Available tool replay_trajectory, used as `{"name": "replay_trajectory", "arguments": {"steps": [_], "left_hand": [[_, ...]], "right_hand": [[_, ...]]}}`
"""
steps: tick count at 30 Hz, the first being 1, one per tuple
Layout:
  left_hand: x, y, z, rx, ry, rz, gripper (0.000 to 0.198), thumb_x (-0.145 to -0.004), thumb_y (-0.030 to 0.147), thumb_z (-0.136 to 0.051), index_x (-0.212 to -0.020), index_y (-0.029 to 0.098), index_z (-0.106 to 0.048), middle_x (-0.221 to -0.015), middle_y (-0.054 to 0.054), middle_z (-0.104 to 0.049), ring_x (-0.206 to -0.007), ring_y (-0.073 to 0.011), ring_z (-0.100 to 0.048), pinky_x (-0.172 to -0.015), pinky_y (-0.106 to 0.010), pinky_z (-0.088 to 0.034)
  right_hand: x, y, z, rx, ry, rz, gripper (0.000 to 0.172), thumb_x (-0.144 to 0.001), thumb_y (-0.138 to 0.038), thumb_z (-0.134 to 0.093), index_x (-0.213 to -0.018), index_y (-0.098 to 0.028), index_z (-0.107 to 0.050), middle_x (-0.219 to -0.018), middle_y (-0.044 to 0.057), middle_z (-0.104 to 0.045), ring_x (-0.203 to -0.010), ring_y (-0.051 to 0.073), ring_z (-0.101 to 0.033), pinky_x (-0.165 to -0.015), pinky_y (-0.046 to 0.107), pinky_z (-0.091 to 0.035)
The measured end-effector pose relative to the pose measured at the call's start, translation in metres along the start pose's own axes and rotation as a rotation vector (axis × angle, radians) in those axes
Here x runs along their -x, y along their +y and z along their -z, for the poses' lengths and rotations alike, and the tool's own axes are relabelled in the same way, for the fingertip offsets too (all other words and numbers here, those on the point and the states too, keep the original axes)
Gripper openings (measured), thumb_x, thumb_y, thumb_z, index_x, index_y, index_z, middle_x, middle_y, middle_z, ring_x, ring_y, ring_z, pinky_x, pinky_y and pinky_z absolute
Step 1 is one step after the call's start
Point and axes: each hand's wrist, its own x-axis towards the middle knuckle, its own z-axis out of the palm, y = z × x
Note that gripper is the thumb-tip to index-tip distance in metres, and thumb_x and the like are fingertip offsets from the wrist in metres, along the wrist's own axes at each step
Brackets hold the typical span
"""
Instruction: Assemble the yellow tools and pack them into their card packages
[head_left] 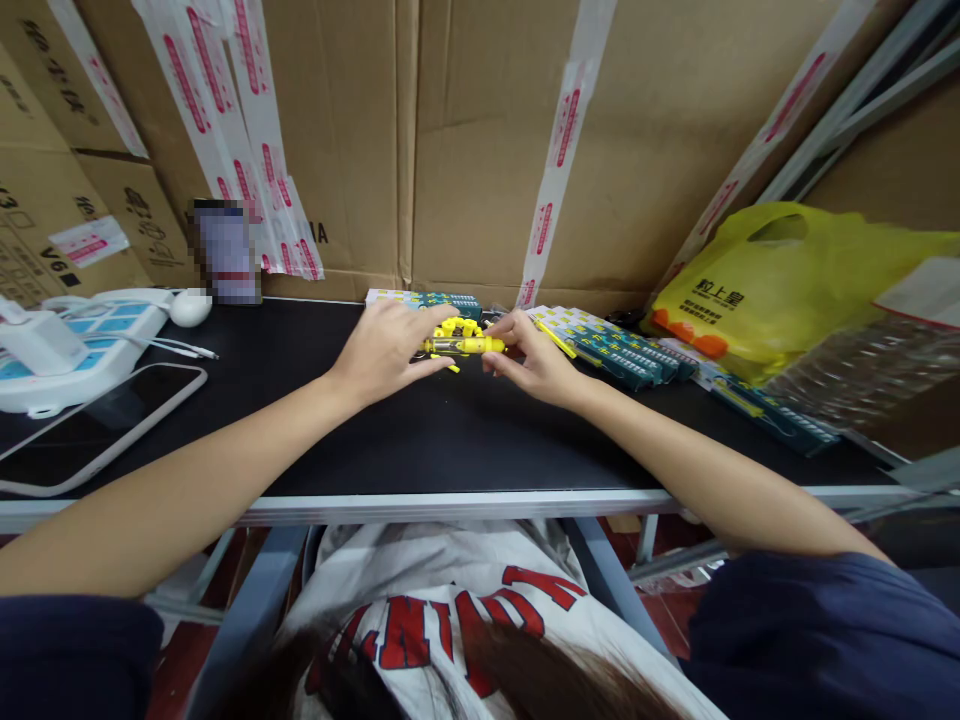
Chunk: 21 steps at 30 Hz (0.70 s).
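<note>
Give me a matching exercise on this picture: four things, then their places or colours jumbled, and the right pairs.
1. Plastic bag
2. Pen-like piece
3. Taped cardboard
4. Power strip

A. Upright behind the table
B. Far left, white and blue
C. Between left hand and right hand
D. Far right, yellow

Pairs: 1-D, 2-C, 3-A, 4-B

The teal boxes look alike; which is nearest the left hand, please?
The leftmost box, just behind the left hand; the others lie farther right.

Taped cartons [487, 150] behind a metal-edged workbench [450, 450] suggest a workshop
</note>
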Motion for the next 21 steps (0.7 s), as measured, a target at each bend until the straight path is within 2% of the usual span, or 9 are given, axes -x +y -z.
{"name": "replay_trajectory", "arguments": {"steps": [2,5,8,11,16,21], "left_hand": [[0.002,0.005,-0.005,0.050,-0.100,-0.074,0.047,-0.094,0.038,-0.061,-0.135,0.018,-0.054,-0.119,-0.010,-0.073,-0.107,-0.0234,-0.070,-0.091,-0.033,-0.049],[0.005,0.009,-0.014,0.107,-0.186,-0.048,0.048,-0.098,0.035,-0.055,-0.143,0.020,-0.046,-0.131,-0.010,-0.069,-0.107,-0.0220,-0.071,-0.085,-0.030,-0.053],[0.006,0.010,-0.017,0.154,-0.182,-0.021,0.049,-0.099,0.034,-0.053,-0.145,0.021,-0.045,-0.137,-0.009,-0.066,-0.116,-0.0230,-0.069,-0.089,-0.032,-0.054],[0.006,0.010,-0.017,0.204,-0.136,-0.035,0.043,-0.099,0.031,-0.052,-0.140,0.020,-0.053,-0.137,-0.008,-0.066,-0.125,-0.0219,-0.064,-0.099,-0.032,-0.052],[0.007,0.008,-0.016,0.250,-0.107,-0.041,0.039,-0.098,0.029,-0.054,-0.136,0.021,-0.059,-0.131,-0.007,-0.070,-0.122,-0.0201,-0.065,-0.101,-0.032,-0.051],[0.008,0.009,-0.017,0.245,-0.103,-0.049,0.039,-0.098,0.032,-0.054,-0.135,0.020,-0.061,-0.130,-0.007,-0.071,-0.121,-0.0201,-0.066,-0.101,-0.031,-0.051]], "right_hand": [[0.001,-0.006,-0.007,-0.027,-0.032,-0.001,0.030,-0.096,-0.048,-0.057,-0.105,-0.024,-0.041,-0.081,0.001,-0.062,-0.067,0.016,-0.065,-0.060,0.031,-0.052],[0.002,-0.014,-0.014,-0.105,-0.044,-0.033,0.034,-0.094,-0.051,-0.060,-0.102,-0.025,-0.040,-0.083,0.001,-0.062,-0.068,0.016,-0.064,-0.060,0.031,-0.053],[0.001,-0.019,-0.015,-0.227,-0.051,-0.101,0.041,-0.091,-0.053,-0.065,-0.100,-0.025,-0.036,-0.083,0.000,-0.063,-0.064,0.013,-0.062,-0.058,0.028,-0.052],[0.000,-0.020,-0.012,-0.287,-0.088,-0.126,0.042,-0.091,-0.054,-0.065,-0.100,-0.024,-0.036,-0.084,0.001,-0.066,-0.066,0.012,-0.062,-0.061,0.026,-0.053],[0.000,-0.014,-0.006,-0.140,-0.103,-0.072,0.035,-0.097,-0.055,-0.053,-0.102,-0.022,-0.042,-0.085,0.004,-0.067,-0.067,0.013,-0.062,-0.061,0.026,-0.050],[-0.002,-0.009,-0.002,0.076,-0.111,0.025,0.030,-0.098,-0.050,-0.053,-0.103,-0.021,-0.047,-0.086,0.004,-0.065,-0.072,0.015,-0.062,-0.064,0.028,-0.048]]}}
